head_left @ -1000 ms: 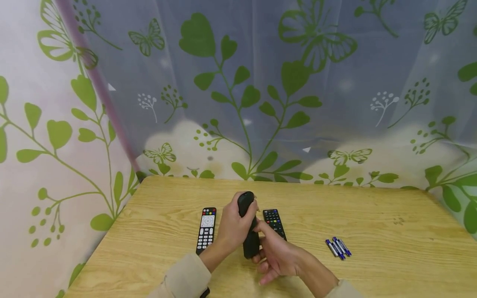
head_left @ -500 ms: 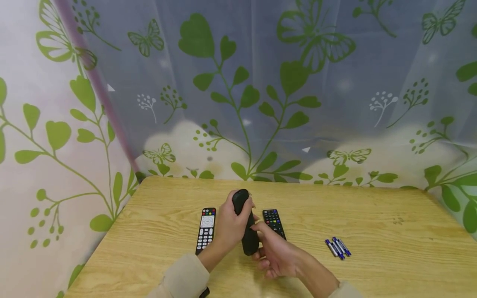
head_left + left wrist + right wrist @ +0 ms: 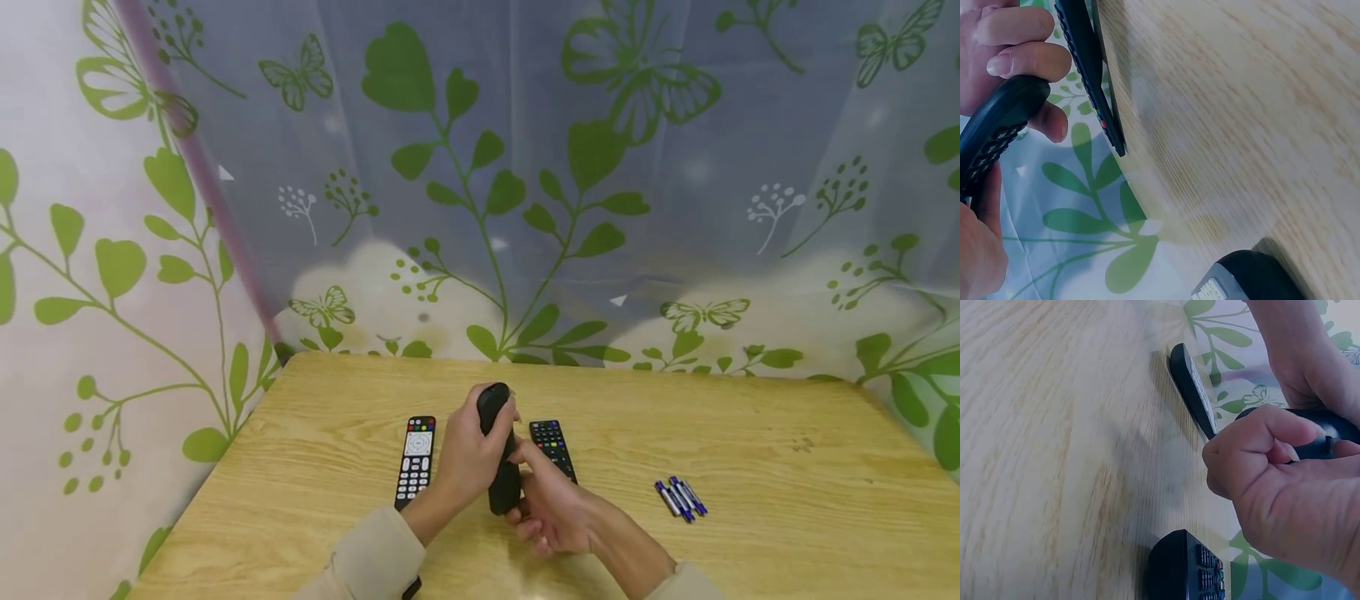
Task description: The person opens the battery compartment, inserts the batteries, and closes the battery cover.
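A black remote control (image 3: 504, 487) is held upright over the table, its smooth back showing in the head view. My left hand (image 3: 467, 450) grips its upper part, thumb along the back. Lower down, my right hand (image 3: 558, 504) pinches it with the thumb on the back and curled fingers beneath the bottom end. Its button face shows in the left wrist view, where the remote (image 3: 1007, 119) crosses between both hands. In the right wrist view the right fingers (image 3: 1247, 450) hide part of it.
On the wooden table (image 3: 780, 450), a remote with white buttons (image 3: 415, 462) lies left, and one with small dark buttons (image 3: 551, 446) lies right, partly behind my hand. Several blue-and-silver batteries (image 3: 681, 500) sit farther right. A black end (image 3: 412, 589) shows below the left sleeve. Leaf-patterned cloth (image 3: 480, 167) hangs behind.
The held remote tilts slightly left, then comes back. My right fingers, lower and more spread a second ago, are now drawn up and curled closer under its bottom end.
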The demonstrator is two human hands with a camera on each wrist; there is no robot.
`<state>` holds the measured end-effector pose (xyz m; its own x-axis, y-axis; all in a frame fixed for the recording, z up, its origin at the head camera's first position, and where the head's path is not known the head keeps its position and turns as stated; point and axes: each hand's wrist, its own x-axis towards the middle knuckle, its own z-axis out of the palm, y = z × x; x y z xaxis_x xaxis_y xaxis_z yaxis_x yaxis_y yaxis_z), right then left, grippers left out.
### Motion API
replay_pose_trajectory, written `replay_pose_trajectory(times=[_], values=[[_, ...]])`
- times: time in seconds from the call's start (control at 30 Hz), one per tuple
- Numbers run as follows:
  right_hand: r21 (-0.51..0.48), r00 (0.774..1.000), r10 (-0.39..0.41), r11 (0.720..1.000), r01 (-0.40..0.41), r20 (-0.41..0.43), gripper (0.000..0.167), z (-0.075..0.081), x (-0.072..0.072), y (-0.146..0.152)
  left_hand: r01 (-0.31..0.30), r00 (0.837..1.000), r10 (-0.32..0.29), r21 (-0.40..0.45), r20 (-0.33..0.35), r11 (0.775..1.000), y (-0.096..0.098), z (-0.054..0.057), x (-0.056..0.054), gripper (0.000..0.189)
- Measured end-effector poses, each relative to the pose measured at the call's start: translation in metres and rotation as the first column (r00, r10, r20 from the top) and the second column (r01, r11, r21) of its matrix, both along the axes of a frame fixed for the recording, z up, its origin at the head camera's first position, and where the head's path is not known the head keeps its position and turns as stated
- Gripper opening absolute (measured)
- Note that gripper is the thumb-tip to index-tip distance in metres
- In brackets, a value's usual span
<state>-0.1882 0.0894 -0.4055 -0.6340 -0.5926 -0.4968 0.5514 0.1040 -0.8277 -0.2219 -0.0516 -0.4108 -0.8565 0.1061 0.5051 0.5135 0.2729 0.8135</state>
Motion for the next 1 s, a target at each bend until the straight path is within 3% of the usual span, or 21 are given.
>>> replay_pose_trajectory(times=[0.43, 0.6, 0.77, 1.0], values=[[-0.017, 0.999, 0.015, 1.0, -0.014, 0.03, 0.055, -0.0014, -0.0003, 0.0012, 0.0, 1.0, 0.0, -0.008, 0.005, 1.0, 0.0011, -0.0016, -0.0002, 0.021], [-0.042, 0.999, -0.016, 0.999, 0.017, 0.037, 0.068, -0.0022, -0.0004, 0.0006, -0.015, 1.0, 0.013, 0.057, 0.026, 0.998, -0.0008, 0.0005, -0.0024, 0.019], [-0.027, 0.999, -0.033, 0.999, 0.033, 0.027, 0.073, -0.0015, -0.0002, 0.0015, 0.009, 0.999, -0.015, 0.117, 0.05, 0.993, -0.0023, 0.001, -0.0028, 0.02], [0.022, 1.0, 0.013, 1.0, -0.014, 0.008, 0.066, 0.0015, 0.0003, 0.0036, -0.017, 0.999, 0.016, 0.027, 0.029, 0.999, -0.0001, -0.0012, 0.0014, 0.02]])
